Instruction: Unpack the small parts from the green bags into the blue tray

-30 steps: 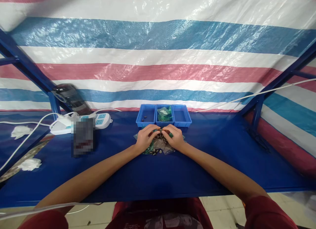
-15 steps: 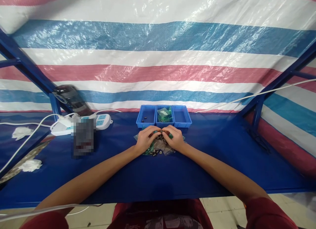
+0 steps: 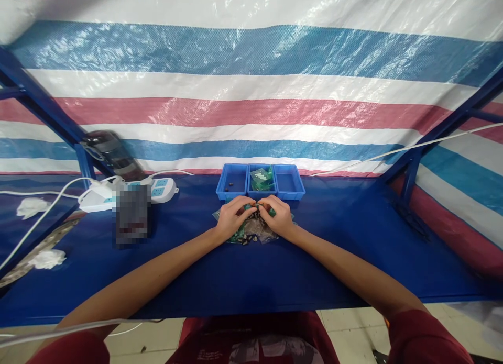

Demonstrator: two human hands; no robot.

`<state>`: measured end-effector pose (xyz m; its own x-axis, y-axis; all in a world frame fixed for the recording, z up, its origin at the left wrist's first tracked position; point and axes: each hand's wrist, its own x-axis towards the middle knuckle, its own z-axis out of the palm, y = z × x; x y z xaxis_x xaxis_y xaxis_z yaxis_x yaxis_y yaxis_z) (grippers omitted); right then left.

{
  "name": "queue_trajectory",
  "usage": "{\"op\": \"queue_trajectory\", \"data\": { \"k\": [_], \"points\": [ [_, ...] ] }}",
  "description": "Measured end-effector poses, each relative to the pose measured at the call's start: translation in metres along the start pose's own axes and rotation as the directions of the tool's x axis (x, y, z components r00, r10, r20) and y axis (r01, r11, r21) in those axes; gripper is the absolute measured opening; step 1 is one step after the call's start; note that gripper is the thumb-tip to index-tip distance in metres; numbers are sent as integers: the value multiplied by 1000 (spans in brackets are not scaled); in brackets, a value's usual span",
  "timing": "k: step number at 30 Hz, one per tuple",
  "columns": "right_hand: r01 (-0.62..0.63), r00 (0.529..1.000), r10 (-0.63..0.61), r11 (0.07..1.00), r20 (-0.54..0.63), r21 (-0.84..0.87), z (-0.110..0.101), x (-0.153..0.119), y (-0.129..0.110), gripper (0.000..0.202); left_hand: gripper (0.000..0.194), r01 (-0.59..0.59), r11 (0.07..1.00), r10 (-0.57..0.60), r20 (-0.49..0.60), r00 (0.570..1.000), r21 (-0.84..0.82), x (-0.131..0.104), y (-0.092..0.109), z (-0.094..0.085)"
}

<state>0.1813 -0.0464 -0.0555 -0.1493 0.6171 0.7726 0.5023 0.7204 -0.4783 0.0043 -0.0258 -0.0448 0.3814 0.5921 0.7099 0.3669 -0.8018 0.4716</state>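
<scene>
My left hand (image 3: 234, 217) and my right hand (image 3: 277, 216) meet fingertip to fingertip at the middle of the table. Both are closed in a pinch around something small and dark, too small to name. Beneath them lie clear and green plastic bags (image 3: 257, 229) with several small metal parts (image 3: 246, 240) spilling out at the near side. Just beyond the fingers stand three blue bins side by side. A couple of small dark parts lie in the left bin (image 3: 220, 190), a green bag (image 3: 262, 179) is in the middle one, and the right bin (image 3: 289, 182) shows its bare floor.
On the left are a white power strip (image 3: 165, 189) with cables, a blurred-out dark object (image 3: 132, 214), a dark bottle (image 3: 113, 154) and crumpled tissues (image 3: 47, 258). Blue frame posts (image 3: 412, 178) flank the blue table (image 3: 334, 269). A striped tarp (image 3: 251, 112) hangs behind.
The view has shifted slightly. My hands stay together over the bags, with fingers moved a little around the small thing. Another small part now shows in the left bin.
</scene>
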Motion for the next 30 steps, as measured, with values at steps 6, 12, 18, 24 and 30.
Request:
{"op": "queue_trajectory", "data": {
  "k": [6, 12, 18, 24, 30],
  "points": [
    [-19, 1000, 19, 1000, -7, 6, 0, 0, -1, 14, 17, 14, 1000, -14, 6, 1000, -9, -2, -2, 0],
    [-18, 1000, 19, 1000, -8, 18, 1, -1, 0, 14, 15, 7, 1000, -7, -1, 1000, -1, -1, 0, -1],
    [-9, 1000, 9, 1000, -4, 11, 0, -1, -1, 14, 14, -4, 1000, 4, -21, 1000, -1, 0, 2, -1],
    [9, 1000, -9, 1000, -19, 10, 1, -1, 1, 14, 15, -19, 1000, 19, -18, 1000, -2, 1, 0, -1],
    [17, 1000, -16, 1000, -21, 24, 1, -1, 1, 12, 15, -35, 999, 34, -32, 999, -21, 0, -1, -1]
  ]
}}
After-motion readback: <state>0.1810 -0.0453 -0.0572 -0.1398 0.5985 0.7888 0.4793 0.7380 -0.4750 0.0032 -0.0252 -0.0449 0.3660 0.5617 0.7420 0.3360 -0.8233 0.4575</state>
